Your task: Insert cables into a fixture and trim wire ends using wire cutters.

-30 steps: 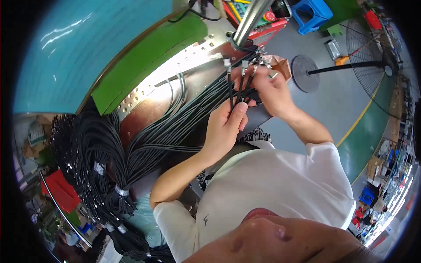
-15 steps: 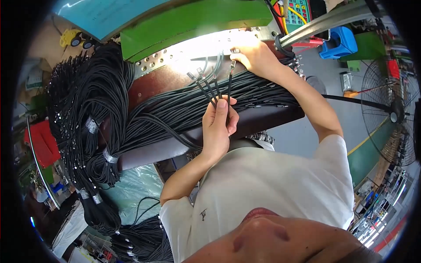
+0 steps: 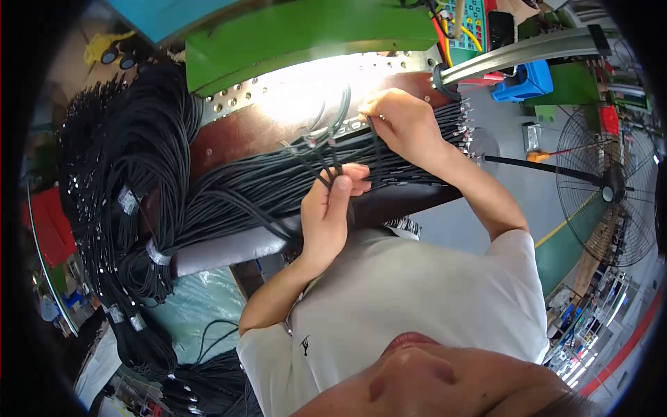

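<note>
Several thin black cables with small metal connectors on their ends (image 3: 310, 144) stick up from my left hand (image 3: 326, 219), whose thumb and fingers are closed on them. Up and to the right, my right hand (image 3: 410, 128) is pinched at the end of a single black cable (image 3: 376, 149), which hangs below its fingertips. The connector there is mostly hidden by the fingers. Under both hands a thick layer of black cables (image 3: 243, 184) lies lengthwise along the dark red-brown bench (image 3: 226, 147). Blue-grey cable loops (image 3: 343, 111) rise beside a bright light.
A green machine housing (image 3: 313, 35) spans the bench's far side, above a perforated metal strip. Bundled black cables (image 3: 139, 125) drape over the left end. At right are a metal rail (image 3: 521, 55), a blue stool (image 3: 531, 80) and a black fan (image 3: 604, 187).
My right hand has come nearer to me from beside the light, with a cable end at its fingers. My left hand has shifted slightly left and nearer, still gripping its cables.
</note>
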The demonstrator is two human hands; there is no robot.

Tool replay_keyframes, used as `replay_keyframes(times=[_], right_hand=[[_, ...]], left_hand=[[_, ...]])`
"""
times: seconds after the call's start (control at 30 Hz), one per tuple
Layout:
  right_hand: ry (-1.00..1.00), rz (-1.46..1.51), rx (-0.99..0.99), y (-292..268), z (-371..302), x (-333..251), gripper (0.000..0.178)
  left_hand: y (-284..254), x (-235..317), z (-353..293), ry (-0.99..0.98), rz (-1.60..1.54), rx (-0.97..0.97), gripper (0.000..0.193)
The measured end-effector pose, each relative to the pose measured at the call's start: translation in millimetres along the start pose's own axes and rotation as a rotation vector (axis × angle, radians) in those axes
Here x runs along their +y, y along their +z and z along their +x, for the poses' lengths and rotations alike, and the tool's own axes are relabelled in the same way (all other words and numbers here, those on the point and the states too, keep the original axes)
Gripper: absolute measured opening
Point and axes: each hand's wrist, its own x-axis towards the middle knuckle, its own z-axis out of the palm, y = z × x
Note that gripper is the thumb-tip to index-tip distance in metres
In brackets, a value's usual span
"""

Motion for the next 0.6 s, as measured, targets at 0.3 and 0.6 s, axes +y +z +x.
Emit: replay_keyframes(times=[0.3,0.6], right_hand=[[0.072,0.228,-0.144,13.5,12.8,-12.6,0.01],[-0.058,0.016,-0.138,10.6,12.9,-14.5,0.018]], left_hand=[[-18.0,4.9,5.4,-0.385,-0.68,-0.193,0.034],[-18.8,4.8,7.7,-0.407,-0.73,-0.228,0.035]])
